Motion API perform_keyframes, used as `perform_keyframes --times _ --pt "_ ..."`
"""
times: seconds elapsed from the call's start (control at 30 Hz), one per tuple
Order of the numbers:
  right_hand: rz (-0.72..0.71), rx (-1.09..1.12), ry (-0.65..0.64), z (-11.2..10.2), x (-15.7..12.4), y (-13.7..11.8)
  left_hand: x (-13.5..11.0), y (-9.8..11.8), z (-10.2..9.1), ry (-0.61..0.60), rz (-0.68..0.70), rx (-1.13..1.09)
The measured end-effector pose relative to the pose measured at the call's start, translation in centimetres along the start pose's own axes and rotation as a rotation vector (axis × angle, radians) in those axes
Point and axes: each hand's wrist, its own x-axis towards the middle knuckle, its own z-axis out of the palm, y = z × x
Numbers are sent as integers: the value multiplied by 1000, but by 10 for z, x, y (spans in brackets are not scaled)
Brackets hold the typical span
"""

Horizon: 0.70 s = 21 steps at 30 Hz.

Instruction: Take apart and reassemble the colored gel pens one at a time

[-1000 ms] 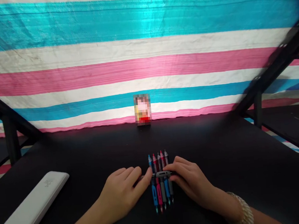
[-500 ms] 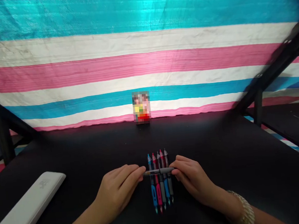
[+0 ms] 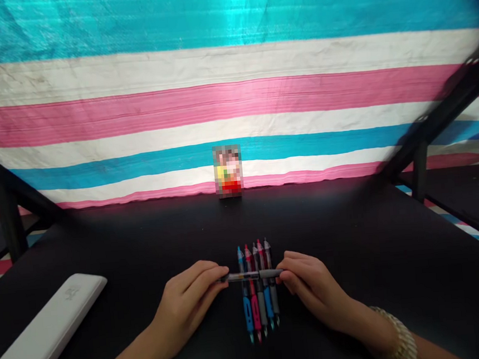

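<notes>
A clear-barrelled pen with a grey grip lies crosswise over a row of several pens. My left hand pinches its left end between thumb and fingers. At the grey end, my right hand grips the pen the same way; a pale braided bracelet circles that wrist. Beneath it the row of pens lies side by side, pointing away from me: a blue pen, a pink pen, a grey one, another blue-gripped one and a grey one at the right.
A long white case-like object lies on the black table at the left. A small blurred colourful box stands at the back edge. Black metal bars slant up at both sides, before a striped sheet.
My left fingers have slid slightly left along the pen, baring more of its left end. The right hand keeps its hold. The view has shifted a little.
</notes>
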Motion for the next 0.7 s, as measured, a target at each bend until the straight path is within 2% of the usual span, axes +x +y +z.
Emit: perform_keyframes --times 0.23,0.37,0.53,0.7 --pt "-1 33 46 3 3 -5 -1 -1 -3 -18 218 250" --pt "64 52 61 6 3 -5 -2 1 -3 -52 218 301" --pt "84 59 79 9 0 -7 0 3 -2 -24 240 351" --pt "-57 -4 193 11 -2 -6 0 2 -1 18 249 385"
